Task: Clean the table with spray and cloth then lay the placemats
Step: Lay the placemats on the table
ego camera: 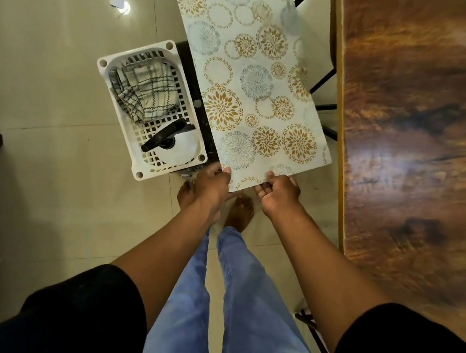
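Both grips, left hand (213,180) and right hand (277,193), pinched the near edge of a flat rectangular floral-patterned placemat (250,91).

Head camera, looking steeply down, close over hands.

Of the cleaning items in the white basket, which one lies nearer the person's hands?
The spray bottle, black trigger head on a white body, sits at the basket's near end by the left hand. The checked cloth fills the far end.
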A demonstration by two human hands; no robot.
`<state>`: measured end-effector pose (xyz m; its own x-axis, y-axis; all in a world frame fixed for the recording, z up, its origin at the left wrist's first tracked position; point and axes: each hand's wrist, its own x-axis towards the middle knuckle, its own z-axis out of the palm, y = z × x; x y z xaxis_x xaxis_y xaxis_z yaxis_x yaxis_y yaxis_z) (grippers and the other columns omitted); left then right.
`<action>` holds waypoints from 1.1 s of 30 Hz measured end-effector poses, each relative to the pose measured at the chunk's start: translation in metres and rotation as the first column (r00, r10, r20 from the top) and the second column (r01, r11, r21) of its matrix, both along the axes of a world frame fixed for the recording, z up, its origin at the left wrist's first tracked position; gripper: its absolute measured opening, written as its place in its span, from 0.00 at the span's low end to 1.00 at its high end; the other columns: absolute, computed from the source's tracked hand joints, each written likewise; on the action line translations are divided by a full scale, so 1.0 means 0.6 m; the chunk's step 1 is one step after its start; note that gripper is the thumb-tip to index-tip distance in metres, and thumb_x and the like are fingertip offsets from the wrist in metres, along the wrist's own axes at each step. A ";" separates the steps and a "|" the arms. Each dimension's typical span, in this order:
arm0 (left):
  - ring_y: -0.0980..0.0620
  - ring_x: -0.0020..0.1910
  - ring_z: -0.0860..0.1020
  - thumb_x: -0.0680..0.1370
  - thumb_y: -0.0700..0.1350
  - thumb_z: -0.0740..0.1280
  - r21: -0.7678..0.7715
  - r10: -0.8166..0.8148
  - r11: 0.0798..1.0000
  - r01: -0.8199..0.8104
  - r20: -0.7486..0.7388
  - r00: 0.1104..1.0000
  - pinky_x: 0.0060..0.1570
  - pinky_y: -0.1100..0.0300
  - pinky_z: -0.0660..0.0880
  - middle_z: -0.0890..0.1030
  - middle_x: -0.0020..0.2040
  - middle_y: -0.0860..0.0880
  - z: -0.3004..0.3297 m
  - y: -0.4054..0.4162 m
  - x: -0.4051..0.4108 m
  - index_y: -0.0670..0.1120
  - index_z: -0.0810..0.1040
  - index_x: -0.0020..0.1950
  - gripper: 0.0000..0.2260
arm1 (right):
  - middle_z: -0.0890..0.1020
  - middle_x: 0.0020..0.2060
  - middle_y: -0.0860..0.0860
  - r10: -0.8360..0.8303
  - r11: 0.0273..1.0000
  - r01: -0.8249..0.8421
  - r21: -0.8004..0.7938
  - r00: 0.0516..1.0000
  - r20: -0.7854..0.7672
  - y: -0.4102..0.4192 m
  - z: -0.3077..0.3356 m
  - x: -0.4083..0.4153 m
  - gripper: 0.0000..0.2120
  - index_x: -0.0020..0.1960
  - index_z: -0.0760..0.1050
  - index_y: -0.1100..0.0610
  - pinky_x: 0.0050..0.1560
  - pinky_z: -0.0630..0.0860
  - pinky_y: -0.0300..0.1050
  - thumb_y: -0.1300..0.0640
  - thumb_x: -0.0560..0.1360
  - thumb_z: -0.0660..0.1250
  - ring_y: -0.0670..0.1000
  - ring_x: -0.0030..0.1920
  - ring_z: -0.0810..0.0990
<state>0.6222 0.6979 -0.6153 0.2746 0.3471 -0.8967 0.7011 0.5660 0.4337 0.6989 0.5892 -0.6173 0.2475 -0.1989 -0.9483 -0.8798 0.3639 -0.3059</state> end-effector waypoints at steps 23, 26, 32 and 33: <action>0.46 0.51 0.84 0.83 0.35 0.65 0.416 -0.124 0.906 -0.081 0.444 0.887 0.50 0.54 0.82 0.85 0.55 0.47 0.494 0.090 0.120 0.43 0.78 0.69 0.15 | 0.78 0.65 0.62 0.170 0.880 -0.218 0.422 0.974 0.148 0.057 0.475 0.039 0.07 0.56 0.72 0.67 0.30 0.82 0.41 0.73 0.83 0.57 0.58 0.64 0.81; 0.46 0.54 0.83 0.84 0.34 0.65 0.403 -0.072 0.898 -0.175 0.527 0.847 0.55 0.58 0.81 0.83 0.56 0.47 0.542 0.127 0.131 0.45 0.76 0.70 0.16 | 0.78 0.66 0.62 0.247 0.853 -0.315 0.416 0.946 0.211 0.061 0.530 0.038 0.09 0.61 0.70 0.67 0.20 0.75 0.38 0.72 0.83 0.58 0.56 0.54 0.82; 0.44 0.53 0.82 0.82 0.31 0.64 0.234 0.123 0.898 -0.374 0.681 0.721 0.54 0.49 0.81 0.81 0.54 0.44 0.605 0.204 0.107 0.47 0.75 0.64 0.15 | 0.80 0.61 0.61 0.360 0.825 -0.463 0.325 0.873 0.329 0.077 0.617 0.030 0.10 0.60 0.71 0.64 0.41 0.85 0.42 0.73 0.81 0.61 0.57 0.56 0.83; 0.44 0.53 0.82 0.82 0.30 0.64 0.190 0.164 0.892 -0.411 0.709 0.686 0.56 0.48 0.81 0.82 0.55 0.44 0.611 0.215 0.099 0.47 0.75 0.64 0.16 | 0.81 0.59 0.61 0.376 0.827 -0.484 0.287 0.854 0.358 0.080 0.626 0.030 0.13 0.63 0.70 0.63 0.51 0.85 0.45 0.73 0.81 0.62 0.57 0.56 0.83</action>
<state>0.6815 0.8268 -0.2488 0.5846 0.7328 -0.3483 -0.0121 0.4371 0.8993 0.7168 0.6372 -0.2419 0.4865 0.3255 -0.8108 -0.8702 0.0981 -0.4828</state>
